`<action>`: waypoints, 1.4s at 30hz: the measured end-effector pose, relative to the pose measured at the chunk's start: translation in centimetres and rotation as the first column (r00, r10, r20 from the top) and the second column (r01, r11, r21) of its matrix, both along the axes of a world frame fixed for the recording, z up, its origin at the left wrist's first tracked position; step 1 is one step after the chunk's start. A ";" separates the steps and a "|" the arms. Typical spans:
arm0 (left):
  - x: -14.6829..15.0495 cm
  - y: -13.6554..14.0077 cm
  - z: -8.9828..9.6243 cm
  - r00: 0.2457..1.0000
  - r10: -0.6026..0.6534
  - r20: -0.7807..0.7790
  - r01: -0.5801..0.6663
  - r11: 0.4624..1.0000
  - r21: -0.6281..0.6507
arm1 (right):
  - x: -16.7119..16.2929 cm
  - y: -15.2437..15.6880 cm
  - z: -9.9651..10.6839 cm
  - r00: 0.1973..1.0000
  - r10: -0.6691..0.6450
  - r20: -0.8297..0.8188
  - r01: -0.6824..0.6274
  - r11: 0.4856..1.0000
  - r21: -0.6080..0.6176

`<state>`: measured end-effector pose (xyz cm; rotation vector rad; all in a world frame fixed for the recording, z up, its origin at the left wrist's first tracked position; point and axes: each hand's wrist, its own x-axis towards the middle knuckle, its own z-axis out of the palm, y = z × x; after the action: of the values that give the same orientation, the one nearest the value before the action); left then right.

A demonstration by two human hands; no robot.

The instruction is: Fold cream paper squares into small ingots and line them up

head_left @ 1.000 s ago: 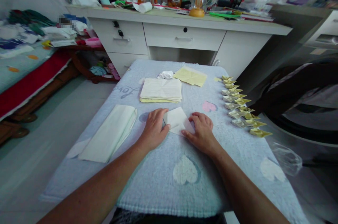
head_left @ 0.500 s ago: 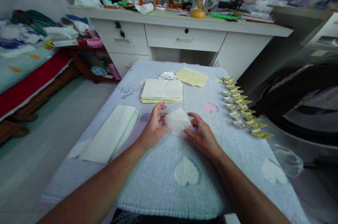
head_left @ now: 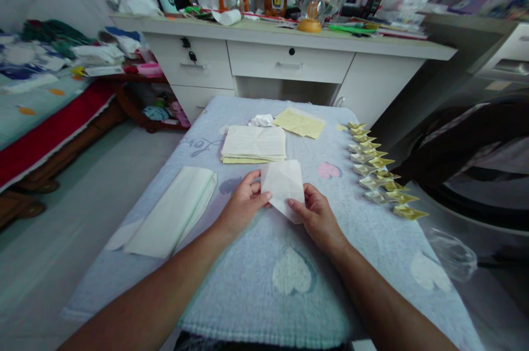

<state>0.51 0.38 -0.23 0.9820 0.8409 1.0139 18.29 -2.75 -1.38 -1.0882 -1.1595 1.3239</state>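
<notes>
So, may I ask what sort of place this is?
It is probably a bedroom in a home: there is a bed at the left, a cluttered desk ahead, and what looks like a washing machine at the right.

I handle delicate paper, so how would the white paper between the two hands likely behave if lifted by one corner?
The white paper looks thin, so it is probably very light. Its faint creases suggest it may bend easily along them. Being small and fairly flat, it may droop only slightly.
</notes>
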 end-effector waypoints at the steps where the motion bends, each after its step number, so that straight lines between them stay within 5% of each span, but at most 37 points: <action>1: 0.0 0.0 0.1 1.000 0.006 0.001 -0.006 1.000 0.011 | -0.1 -0.1 0.1 1.000 0.015 0.012 -0.015 1.000 -0.008; 5: -0.4 -0.1 0.7 1.000 -0.004 -0.007 0.004 0.999 0.053 | 0.0 -0.1 1.0 0.999 0.010 -0.033 -0.010 1.000 0.000; 11: -0.8 -0.8 1.1 0.970 -0.192 -0.148 0.207 0.974 0.093 | 0.9 0.3 1.9 0.985 -0.082 -0.155 0.073 0.995 -0.062; 15: -0.9 -0.8 0.6 0.927 -0.205 -0.314 0.262 0.953 0.153 | 1.3 0.4 1.9 0.996 -0.062 -0.069 0.056 0.995 -0.087; 21: -0.7 -0.6 -0.1 0.914 -0.199 -0.352 0.277 0.943 0.185 | 1.4 0.4 0.8 0.964 -0.032 0.266 0.040 0.999 -0.027; 29: -0.4 -0.8 -0.8 0.816 -0.030 -0.577 0.250 0.919 0.305 | 1.1 0.2 0.4 0.803 -0.127 0.582 0.053 0.988 0.142; 36: -0.4 -0.7 -1.1 0.647 0.192 -0.738 0.337 0.796 0.502 | 0.7 0.3 0.2 0.623 -0.219 0.751 -0.070 0.941 0.332; 42: -0.7 -0.6 -1.0 0.547 0.289 -0.786 0.444 0.695 0.565 | 0.9 0.2 -0.1 0.505 -0.225 0.833 -0.198 0.909 0.366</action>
<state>-0.19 -0.25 -1.22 2.3358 1.1715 0.7254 19.15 -2.57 -1.46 -1.4642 -2.0608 0.3490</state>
